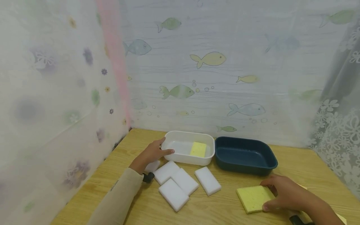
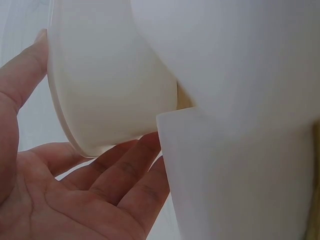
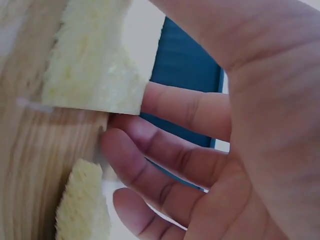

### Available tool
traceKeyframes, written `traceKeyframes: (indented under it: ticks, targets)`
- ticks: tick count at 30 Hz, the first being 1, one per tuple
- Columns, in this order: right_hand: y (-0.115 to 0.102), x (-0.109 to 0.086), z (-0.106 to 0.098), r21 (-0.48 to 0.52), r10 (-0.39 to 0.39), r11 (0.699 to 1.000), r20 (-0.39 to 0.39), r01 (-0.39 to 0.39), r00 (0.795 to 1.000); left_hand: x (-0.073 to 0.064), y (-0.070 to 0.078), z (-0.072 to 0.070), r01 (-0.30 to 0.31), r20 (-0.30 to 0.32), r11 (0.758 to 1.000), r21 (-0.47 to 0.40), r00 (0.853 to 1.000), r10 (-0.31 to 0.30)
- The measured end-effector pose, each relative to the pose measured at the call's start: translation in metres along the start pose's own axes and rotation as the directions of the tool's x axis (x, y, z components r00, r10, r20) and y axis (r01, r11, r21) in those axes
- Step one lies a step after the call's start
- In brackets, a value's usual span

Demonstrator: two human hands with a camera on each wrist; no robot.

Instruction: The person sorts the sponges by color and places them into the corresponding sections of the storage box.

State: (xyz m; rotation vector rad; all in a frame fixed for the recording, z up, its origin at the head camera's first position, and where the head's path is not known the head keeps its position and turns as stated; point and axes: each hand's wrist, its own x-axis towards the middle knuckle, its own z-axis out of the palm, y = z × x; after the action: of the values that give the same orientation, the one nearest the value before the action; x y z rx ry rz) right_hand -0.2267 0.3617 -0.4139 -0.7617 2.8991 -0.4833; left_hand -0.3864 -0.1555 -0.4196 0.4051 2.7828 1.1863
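My left hand holds the left end of a white plastic tub, thumb on its rim; the left wrist view shows the fingers curving round the tub's wall. One yellow sponge lies inside the tub, towards its right end. At the right front, my right hand pinches a flat yellow sponge between thumb and forefinger, at or just above the table. In the right wrist view that sponge is in the thumb-and-forefinger grip, the other fingers loosely bent.
A dark blue tub stands right beside the white one. Several white sponges lie before the white tub, some overlapping, with one white sponge apart. More yellow sponges show partly past my right hand. A fish-patterned curtain hangs behind the table.
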Motion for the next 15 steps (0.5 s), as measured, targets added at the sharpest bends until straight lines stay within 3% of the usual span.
traceKeyframes:
  ticks: [11,15]
  targets:
    - [-0.0091,0.0072,0.0048,0.017,0.078,0.997,0.024,-0.078,0.997,-0.0032,0.004,-0.001,-0.002,0.002,1.0,0.003,1.0,0.002]
    - [-0.0093,0.0062,0.0062,0.182,0.052,0.981,0.072,-0.065,0.996,-0.0027,0.0034,-0.0008,-0.006,0.006,1.0,0.005,1.0,0.006]
